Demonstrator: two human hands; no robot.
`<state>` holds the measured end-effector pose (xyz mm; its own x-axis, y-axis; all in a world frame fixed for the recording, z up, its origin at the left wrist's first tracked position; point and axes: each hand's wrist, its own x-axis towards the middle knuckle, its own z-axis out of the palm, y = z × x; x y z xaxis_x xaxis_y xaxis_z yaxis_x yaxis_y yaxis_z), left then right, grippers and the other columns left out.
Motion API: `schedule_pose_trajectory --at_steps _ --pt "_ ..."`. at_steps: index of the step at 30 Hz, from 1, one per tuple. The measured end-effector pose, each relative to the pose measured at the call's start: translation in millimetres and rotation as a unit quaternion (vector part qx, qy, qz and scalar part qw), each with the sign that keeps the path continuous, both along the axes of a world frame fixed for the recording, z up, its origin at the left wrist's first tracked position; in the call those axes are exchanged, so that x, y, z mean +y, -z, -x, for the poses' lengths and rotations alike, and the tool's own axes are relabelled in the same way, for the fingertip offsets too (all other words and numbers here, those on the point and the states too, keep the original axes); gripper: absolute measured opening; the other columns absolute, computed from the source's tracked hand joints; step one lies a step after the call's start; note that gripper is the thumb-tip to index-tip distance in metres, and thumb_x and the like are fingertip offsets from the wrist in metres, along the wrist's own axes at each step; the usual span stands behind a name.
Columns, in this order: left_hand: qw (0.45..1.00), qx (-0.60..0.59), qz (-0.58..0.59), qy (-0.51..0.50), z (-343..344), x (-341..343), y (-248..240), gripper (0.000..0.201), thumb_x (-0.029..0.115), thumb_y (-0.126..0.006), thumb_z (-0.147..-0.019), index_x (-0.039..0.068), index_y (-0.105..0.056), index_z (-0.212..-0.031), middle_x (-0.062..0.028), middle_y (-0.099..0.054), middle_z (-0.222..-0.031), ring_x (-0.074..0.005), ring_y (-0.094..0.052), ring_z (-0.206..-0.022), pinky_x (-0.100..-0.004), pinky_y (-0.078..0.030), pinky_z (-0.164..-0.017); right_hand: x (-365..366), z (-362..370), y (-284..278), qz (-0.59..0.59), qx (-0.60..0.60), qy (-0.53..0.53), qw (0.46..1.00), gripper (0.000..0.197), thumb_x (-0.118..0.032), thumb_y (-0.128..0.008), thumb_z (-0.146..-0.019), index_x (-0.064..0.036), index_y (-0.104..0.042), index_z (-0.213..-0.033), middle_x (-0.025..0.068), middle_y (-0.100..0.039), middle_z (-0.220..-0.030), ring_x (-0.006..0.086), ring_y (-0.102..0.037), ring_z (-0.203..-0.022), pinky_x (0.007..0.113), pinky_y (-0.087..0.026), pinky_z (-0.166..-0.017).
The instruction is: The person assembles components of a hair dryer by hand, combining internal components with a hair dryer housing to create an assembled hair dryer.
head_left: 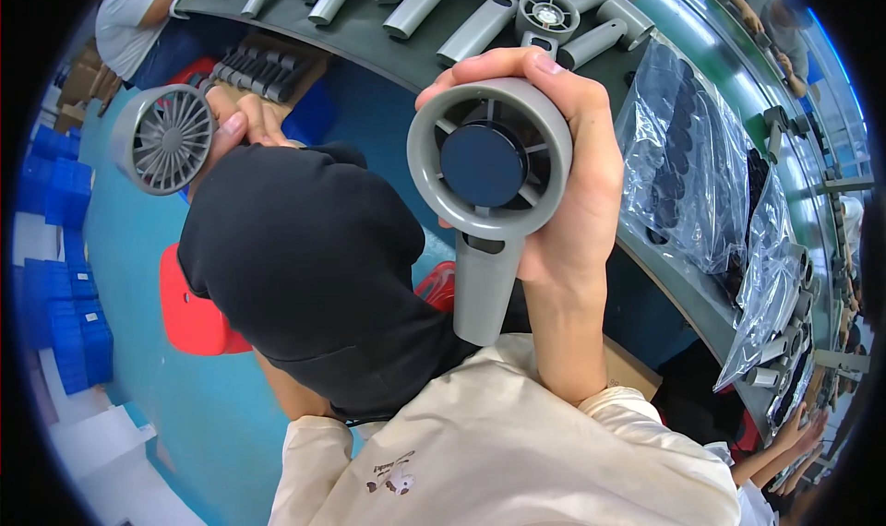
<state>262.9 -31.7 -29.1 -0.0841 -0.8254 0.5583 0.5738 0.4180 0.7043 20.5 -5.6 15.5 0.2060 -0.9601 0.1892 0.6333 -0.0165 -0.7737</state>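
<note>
My right hand [591,138] is wrapped round the ring-shaped head of a grey handheld fan [487,281]. Its open ring has a few struts inside and a dark blue disc [484,164] in the centre; the handle points down. Farther left, my left hand [247,118] grips a round grey fan head [172,138] with a fine radial grille. Whether that one has a handle is hidden. Black cloth [305,258], seemingly my trouser leg, hides most of my left forearm. The two held things are well apart, both above the floor.
Several grey fan handles [471,29] and fan heads [548,15] lie on the dark green worktable [341,29]. Clear plastic bags [688,148] with dark parts cover its right side. A red stool [192,309] and blue bins [78,332] stand left. Other people work nearby.
</note>
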Motion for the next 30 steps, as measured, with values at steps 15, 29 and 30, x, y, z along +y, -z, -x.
schedule_pose_trajectory --at_steps 15,29,30 --pt "0.998 -0.045 -0.002 0.032 -16.7 -5.7 3.2 0.013 0.011 -0.049 -0.086 0.007 -0.043 -0.075 -0.0112 -0.052 -0.065 -0.0208 -0.049 -0.06 -0.035 -0.042 -0.067 5.5 -31.1 -5.2 0.3 0.188 0.24 0.904 0.004 -0.003 -0.059 -0.079 0.0003 -0.058 -0.078 0.0079 -0.058 -0.07 0.0156 -0.056 -0.063 0.027 -0.046 -0.059" --pt "0.94 -0.02 -0.202 -0.276 -17.1 6.4 24.7 0.018 0.017 -0.056 -0.088 0.005 -0.049 -0.076 -0.008 -0.054 -0.067 -0.0173 -0.054 -0.061 -0.0315 -0.045 -0.058 3.4 -40.4 -27.8 0.458 0.37 0.321 0.742 0.005 0.001 -0.055 -0.075 0.0015 -0.06 -0.076 0.0072 -0.059 -0.068 0.0154 -0.058 -0.06 0.025 -0.045 -0.057" --pt "0.927 -0.024 -0.217 -0.305 -21.3 14.8 22.1 0.019 0.017 -0.056 -0.088 0.005 -0.049 -0.076 -0.0083 -0.054 -0.067 -0.0172 -0.054 -0.06 -0.0312 -0.045 -0.058 2.2 -37.5 -17.9 0.425 0.348 0.275 0.789 0.005 -0.001 -0.056 -0.074 0.0026 -0.059 -0.074 0.0091 -0.058 -0.067 0.0167 -0.057 -0.061 0.026 -0.044 -0.058"
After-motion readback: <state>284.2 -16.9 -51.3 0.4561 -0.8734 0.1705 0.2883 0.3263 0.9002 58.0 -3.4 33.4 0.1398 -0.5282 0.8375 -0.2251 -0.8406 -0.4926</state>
